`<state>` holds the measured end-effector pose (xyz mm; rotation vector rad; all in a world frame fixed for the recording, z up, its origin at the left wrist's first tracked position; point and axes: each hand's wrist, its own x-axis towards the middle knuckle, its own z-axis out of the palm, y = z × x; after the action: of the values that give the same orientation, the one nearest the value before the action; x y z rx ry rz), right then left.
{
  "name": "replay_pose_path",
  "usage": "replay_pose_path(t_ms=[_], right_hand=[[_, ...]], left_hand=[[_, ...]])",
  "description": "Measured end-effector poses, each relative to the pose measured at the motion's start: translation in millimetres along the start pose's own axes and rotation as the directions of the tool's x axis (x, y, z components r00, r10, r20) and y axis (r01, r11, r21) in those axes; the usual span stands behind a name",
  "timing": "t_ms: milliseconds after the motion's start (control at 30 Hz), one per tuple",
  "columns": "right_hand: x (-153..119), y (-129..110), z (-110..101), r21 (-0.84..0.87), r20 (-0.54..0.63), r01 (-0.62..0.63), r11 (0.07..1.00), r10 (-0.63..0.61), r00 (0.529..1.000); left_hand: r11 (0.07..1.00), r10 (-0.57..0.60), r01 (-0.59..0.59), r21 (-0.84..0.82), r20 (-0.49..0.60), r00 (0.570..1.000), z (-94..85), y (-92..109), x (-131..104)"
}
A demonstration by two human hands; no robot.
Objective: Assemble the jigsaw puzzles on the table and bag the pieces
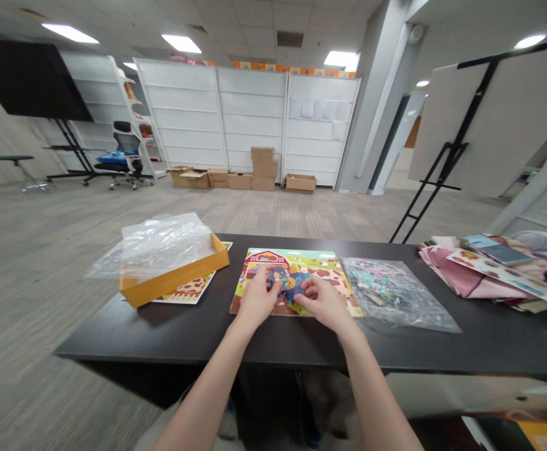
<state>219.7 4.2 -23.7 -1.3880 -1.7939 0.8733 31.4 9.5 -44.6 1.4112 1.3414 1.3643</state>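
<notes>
Nearest me, the front edge of the dark surface (198, 356) ran beneath both forearms, which reached over it from below. From my remote seat, I read the left hand (256, 297) and right hand (324, 302) as set on opposite sides of the blue puzzle pieces (288, 282) so they could steady and nudge them from both flanks. Both hands were narrow, fingers curved in and touching the blue patch; I could not tell whether either truly pinched a piece. The pieces lay over the middle of the farm-picture board (323, 256), which was probably centred for an even reach.

Just right of the board, the clear bag (405, 294) of small pieces lay close enough to limit sideways travel. On the left I had more room: a strip of bare surface separated the board from the yellow box (174, 274), tilted over a printed sheet (201, 286) with crumpled plastic (170, 241) spilling out. Folded cloths (447, 275) sat farther right, and beyond the back edge, cardboard boxes (264, 169) stood on the floor.
</notes>
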Motion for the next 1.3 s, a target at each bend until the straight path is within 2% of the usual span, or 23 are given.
replay_pose_path(t_ms=[200,400,600,733,867,933,1000,1100,1133,1200,1300], right_hand=[[11.0,5.8,0.1,0.192,-0.045,-0.085,0.978,0.095,0.994],[10.7,4.0,1.8,0.378,0.035,-0.204,0.903,0.206,0.978],[2.4,2.2,-10.6,0.466,-0.052,-0.035,0.884,0.067,0.996],[4.9,2.3,-10.3,0.468,-0.123,0.017,0.883,0.046,0.991],[10.9,0.0,2.6,0.424,-0.125,0.063,0.904,-0.010,0.992],[13.4,-2.7,10.5,0.391,-0.144,0.115,0.913,-0.063,0.988],[14.3,-6.5,17.1,0.346,-0.187,0.165,0.924,-0.104,0.977],[10.0,-14.2,22.1,0.188,-0.215,0.197,0.962,-0.156,0.964],[6.8,-17.3,22.6,0.102,-0.183,0.212,0.972,-0.191,0.964],[-2.0,-24.2,23.2,-0.083,-0.046,0.271,0.959,-0.275,0.960],[-17.3,-34.9,26.7,-0.257,0.168,0.378,0.889,-0.344,0.924]], left_hand=[[0.999,0.014,-0.013,0.048,-0.027,1.000,0.4,0.8,-0.9],[0.990,0.030,-0.024,0.138,-0.036,0.999,1.1,3.2,-3.0],[0.996,0.028,-0.024,0.085,-0.041,0.999,0.5,3.3,-1.1],[1.000,0.002,-0.002,-0.017,0.049,0.999,1.9,9.7,-0.5],[0.991,-0.022,0.045,-0.126,0.178,0.984,2.1,18.2,-2.2],[0.987,-0.018,0.050,-0.153,0.207,0.978,-0.6,20.6,-1.7],[0.984,-0.008,0.039,-0.171,0.175,0.985,-6.4,21.3,0.6],[0.977,-0.017,0.024,-0.210,0.034,0.999,-19.4,20.4,5.2],[0.974,-0.027,0.023,-0.227,-0.014,1.000,-24.1,19.8,6.1],[0.966,-0.054,0.031,-0.258,-0.085,0.995,-32.2,18.5,6.0],[0.962,-0.087,0.054,-0.268,-0.111,0.990,-39.1,16.3,2.2]])
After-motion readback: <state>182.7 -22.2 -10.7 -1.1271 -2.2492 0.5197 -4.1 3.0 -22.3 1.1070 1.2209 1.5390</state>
